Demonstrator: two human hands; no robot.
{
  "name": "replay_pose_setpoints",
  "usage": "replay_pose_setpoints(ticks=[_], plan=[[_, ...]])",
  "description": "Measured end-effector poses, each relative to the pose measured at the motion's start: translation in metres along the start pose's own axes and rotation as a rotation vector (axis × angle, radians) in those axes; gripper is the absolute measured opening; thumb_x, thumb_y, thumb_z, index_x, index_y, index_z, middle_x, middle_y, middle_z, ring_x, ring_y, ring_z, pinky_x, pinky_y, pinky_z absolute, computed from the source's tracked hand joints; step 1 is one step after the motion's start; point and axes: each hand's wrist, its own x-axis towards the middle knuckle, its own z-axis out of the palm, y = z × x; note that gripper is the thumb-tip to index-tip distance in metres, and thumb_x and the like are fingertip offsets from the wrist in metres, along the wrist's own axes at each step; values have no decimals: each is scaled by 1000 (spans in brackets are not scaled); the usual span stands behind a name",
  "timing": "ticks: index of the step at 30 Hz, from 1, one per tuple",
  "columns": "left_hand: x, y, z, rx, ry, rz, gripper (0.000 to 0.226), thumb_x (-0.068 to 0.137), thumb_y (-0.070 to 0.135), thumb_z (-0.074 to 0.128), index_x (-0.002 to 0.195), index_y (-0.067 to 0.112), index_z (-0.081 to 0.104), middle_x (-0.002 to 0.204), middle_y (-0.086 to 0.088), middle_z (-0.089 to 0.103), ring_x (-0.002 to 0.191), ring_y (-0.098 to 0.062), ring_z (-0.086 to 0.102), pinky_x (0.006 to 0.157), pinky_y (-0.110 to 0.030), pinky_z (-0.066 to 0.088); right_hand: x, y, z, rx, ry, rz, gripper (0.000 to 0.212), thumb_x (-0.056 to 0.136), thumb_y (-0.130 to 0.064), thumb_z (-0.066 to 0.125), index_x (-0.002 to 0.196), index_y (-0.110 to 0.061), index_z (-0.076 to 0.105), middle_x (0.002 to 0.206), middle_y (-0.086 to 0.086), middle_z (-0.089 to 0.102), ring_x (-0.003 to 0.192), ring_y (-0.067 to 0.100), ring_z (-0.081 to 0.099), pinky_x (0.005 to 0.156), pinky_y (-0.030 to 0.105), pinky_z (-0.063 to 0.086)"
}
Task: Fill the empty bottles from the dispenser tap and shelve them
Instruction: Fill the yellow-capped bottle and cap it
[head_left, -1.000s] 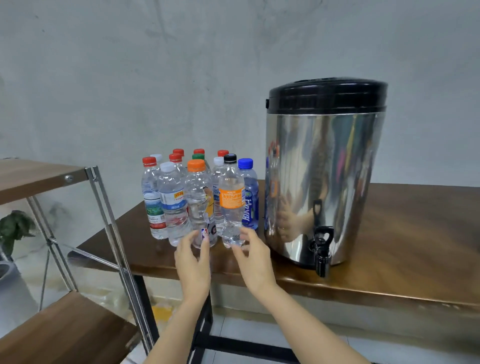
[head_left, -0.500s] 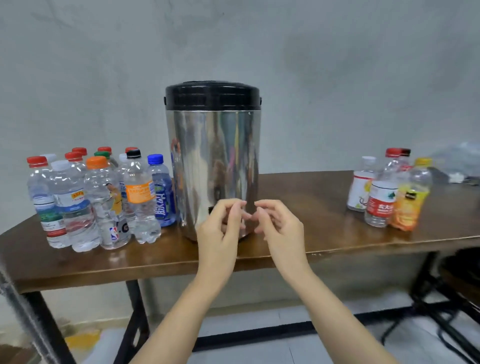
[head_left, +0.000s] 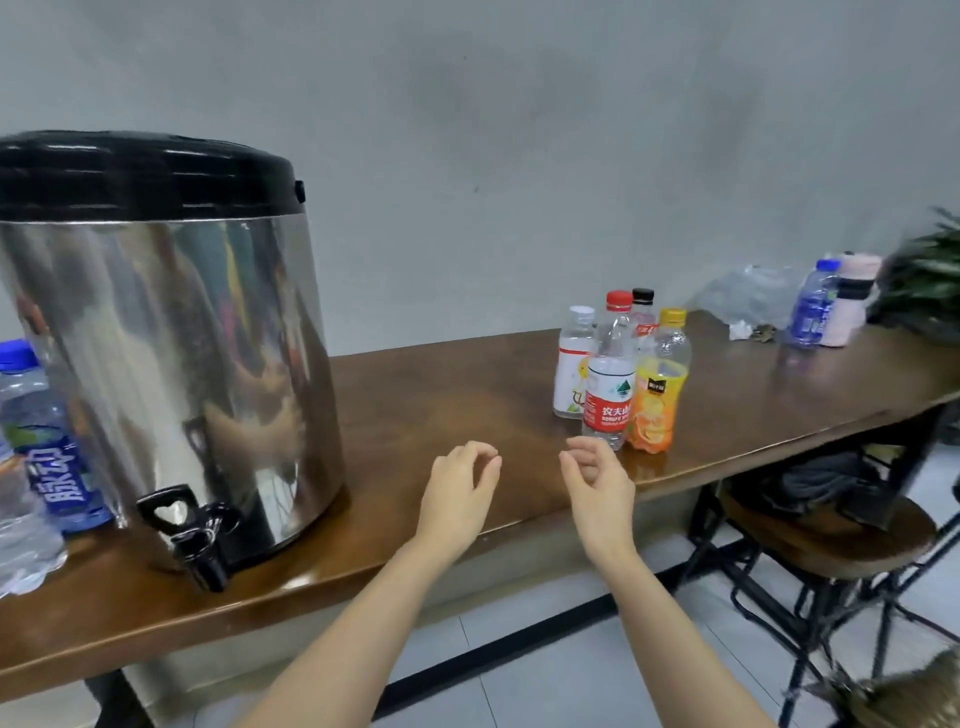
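Two hands are held low at centre above the table (head_left: 441, 395) edge: left hand (head_left: 457, 488) and right hand (head_left: 597, 478), fingers loosely curled, nothing grasped. At lower left the dispenser tap (head_left: 200, 540) is seen; four bottles (head_left: 610, 384) are clustered just beyond the right hand.

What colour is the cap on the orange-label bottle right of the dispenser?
Yellow cap on the orange-label bottle; the head view shows it best.
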Motion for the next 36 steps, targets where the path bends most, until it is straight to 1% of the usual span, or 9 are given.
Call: replay_pose_setpoints(ticks=[4, 7, 10, 16, 20, 24, 28, 33, 36], plan=[[29, 14, 45, 122, -84, 0, 24, 103, 31, 47, 120, 20, 61, 122, 4, 61, 116, -20, 44, 92, -26, 36, 38, 15, -24, -14, 153, 4, 18, 92, -17, 65, 103, -24, 53, 96, -6, 62, 85, 9, 61, 86, 39, 53], [41, 18, 75, 195, -140, -2, 29, 103, 35, 46, 126, 22, 57, 131, 3, 57, 121, -22, 43, 100, -32, 37, 66, 31, -40, -61, 262, -14, 36, 89, -20, 70, 116, -22, 47, 116, -2, 53, 107, 22, 56, 93, 45, 50], [48, 18, 92, 281, -183, -8, 32, 103, 38, 43, 131, 25, 52, 135, 5, 53, 126, -20, 40, 106, -34, 32, 91, 41, -54, -131, 332, 9, 57, 87, -26, 73, 133, -12, 42, 132, 6, 46, 121, 26, 45, 97, 37, 41], [51, 12, 97, 295, -139, -22, 32, 104, 40, 40, 129, 26, 54, 129, 8, 57, 126, -17, 41, 109, -34, 30, 128, 61, -66, -187, 229, 101, 91, 80, -38, 78, 150, -12, 26, 150, 8, 37, 137, 28, 29, 109, 43, 30], [50, 11, 96, 257, -120, -25, 28, 104, 40, 40, 120, 26, 58, 121, 10, 60, 121, -15, 43, 106, -33, 31, 142, 70, -64, -141, 120, 181, 102, 76, -42, 81, 153, -19, 18, 146, 4, 44, 136, 27, 37, 110, 52, 35], [50, 13, 96, 227, -107, -40, 25, 104, 39, 41, 111, 25, 60, 115, 11, 61, 117, -14, 43, 106, -33, 31, 147, 75, -65, -176, 97, 221, 95, 78, -36, 81, 151, -21, 21, 137, 7, 54, 124, 28, 53, 101, 48, 45], [51, 14, 95, 212, -100, -52, 26, 104, 39, 41, 110, 25, 61, 115, 11, 61, 117, -14, 43, 107, -34, 32, 143, 77, -64, -283, 159, 158, 84, 79, -38, 80, 145, -21, 31, 133, 7, 54, 122, 29, 52, 96, 49, 47], [47, 14, 92, 206, -103, -35, 25, 104, 39, 41, 110, 25, 61, 113, 11, 63, 114, -16, 46, 103, -34, 33, 115, 72, -64, -327, 178, 122, 81, 79, -40, 78, 144, -21, 33, 134, 8, 51, 122, 29, 48, 94, 47, 45], [40, 16, 85, 75, -89, -67, 20, 102, 36, 46, 108, 25, 63, 111, 12, 64, 111, -18, 49, 99, -34, 35, 92, 61, -62, -300, 168, 98, 81, 78, -41, 79, 143, -23, 35, 132, 5, 52, 122, 27, 49, 92, 46, 46]])
